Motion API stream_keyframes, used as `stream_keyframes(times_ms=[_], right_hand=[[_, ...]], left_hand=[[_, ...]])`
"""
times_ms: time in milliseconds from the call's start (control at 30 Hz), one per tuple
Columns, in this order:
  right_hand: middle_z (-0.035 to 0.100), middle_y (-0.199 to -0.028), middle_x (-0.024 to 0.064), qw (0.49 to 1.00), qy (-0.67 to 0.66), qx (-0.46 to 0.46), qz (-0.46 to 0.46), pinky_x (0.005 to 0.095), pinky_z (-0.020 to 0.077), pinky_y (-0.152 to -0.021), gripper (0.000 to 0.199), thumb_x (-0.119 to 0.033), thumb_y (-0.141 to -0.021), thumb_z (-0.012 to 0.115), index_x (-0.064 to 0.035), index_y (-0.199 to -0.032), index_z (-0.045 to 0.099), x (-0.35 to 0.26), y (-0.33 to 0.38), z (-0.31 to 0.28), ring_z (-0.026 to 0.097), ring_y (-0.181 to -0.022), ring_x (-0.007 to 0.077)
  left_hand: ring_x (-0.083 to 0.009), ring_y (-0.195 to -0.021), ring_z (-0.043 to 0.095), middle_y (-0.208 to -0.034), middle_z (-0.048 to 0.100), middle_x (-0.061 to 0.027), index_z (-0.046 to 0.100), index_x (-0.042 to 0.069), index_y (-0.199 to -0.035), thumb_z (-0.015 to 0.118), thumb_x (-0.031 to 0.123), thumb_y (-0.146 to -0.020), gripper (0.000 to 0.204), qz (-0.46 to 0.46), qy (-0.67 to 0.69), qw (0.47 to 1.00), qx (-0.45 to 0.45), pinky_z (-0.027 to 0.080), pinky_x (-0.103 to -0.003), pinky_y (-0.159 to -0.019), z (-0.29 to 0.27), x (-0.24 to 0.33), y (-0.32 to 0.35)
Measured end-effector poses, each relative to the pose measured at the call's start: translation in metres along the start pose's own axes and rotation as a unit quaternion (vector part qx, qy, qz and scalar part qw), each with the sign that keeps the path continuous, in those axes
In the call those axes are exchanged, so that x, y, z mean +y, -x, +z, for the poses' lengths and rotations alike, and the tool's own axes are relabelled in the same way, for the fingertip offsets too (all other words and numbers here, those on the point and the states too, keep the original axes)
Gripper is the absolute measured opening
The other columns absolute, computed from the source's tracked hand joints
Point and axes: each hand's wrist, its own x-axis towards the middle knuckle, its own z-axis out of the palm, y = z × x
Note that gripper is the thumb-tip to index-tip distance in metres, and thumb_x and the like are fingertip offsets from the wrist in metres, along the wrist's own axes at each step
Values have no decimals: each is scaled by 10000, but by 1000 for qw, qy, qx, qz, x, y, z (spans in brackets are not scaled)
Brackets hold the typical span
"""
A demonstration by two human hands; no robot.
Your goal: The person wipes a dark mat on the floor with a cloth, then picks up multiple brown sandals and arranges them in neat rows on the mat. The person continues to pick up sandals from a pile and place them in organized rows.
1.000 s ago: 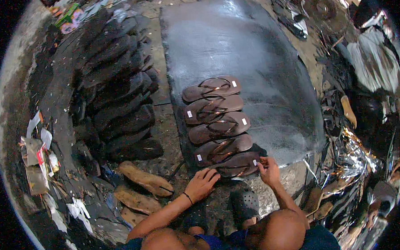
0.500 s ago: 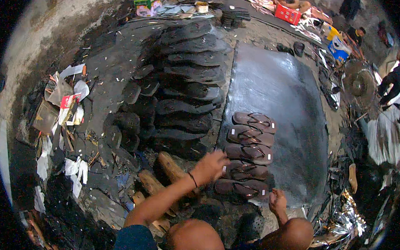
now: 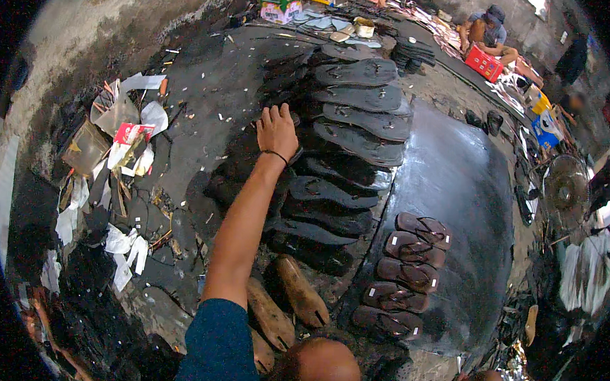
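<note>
My left hand (image 3: pixel 277 132) reaches forward over the dark sole pieces left of the main stack, its fingers bent down and closed on a dark sole whose outline is mostly lost in shadow. A long row of black sandal soles (image 3: pixel 356 113) lies overlapped just right of the hand. Several brown thong sandals (image 3: pixel 409 278) with crossed straps and small white tags lie in a column on a shiny dark sheet (image 3: pixel 467 163). Nearer to me are wooden shoe lasts (image 3: pixel 301 293), left of the sandals. My right hand is out of sight.
Paper and plastic scraps (image 3: pixel 129 137) litter the left side. At the far right a person (image 3: pixel 490 36) sits behind a red crate (image 3: pixel 483 63). A dusty fan (image 3: pixel 565 184) stands beyond the sheet's right side. A colourful carton (image 3: pixel 281 5) sits at the back.
My left hand has moved from beside the brown sandals forward and left to the dark sole pieces. My right hand has left view. The view has shifted left.
</note>
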Motion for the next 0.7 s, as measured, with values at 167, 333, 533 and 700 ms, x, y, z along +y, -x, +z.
stream_keyframes(times_ms=[167,333,533,700], right_hand=[[585,-658,100,995,33,50,-81,336,450,-576,281,-250,-1026,523,-33,-868,606,28,-29,-39,556,-578,221],[572,-742,51,919,-371,-70,-116,322,466,-675,249,-255,-1037,507,-64,-905,597,-47,-84,-74,526,-663,176],[587,-1074,159,875,-105,79,-467,394,470,-938,453,-21,-763,771,-5,-1176,586,-305,-75,-153,577,-1063,346],[554,-1356,149,773,-269,-131,-559,426,422,-1044,776,-173,-777,850,-32,-1431,457,-425,-25,-175,540,-1225,307]], left_hand=[[-339,-1241,544,-1298,611,-139,555,92,-1316,536,77,-918,399,43,78,993,79,433,-462,-1060,18,-55,-11],[-314,-1238,565,-1296,626,-128,583,66,-1307,478,120,-970,357,238,131,942,200,441,-439,-1062,-27,-45,15],[-284,-1327,504,-1383,563,-134,616,98,-1308,540,121,-931,385,456,189,858,145,386,-425,-1144,-121,53,143],[-274,-1152,629,-1264,639,-137,609,23,-1282,608,138,-965,337,244,543,802,-53,480,-366,-1020,-167,101,151]])
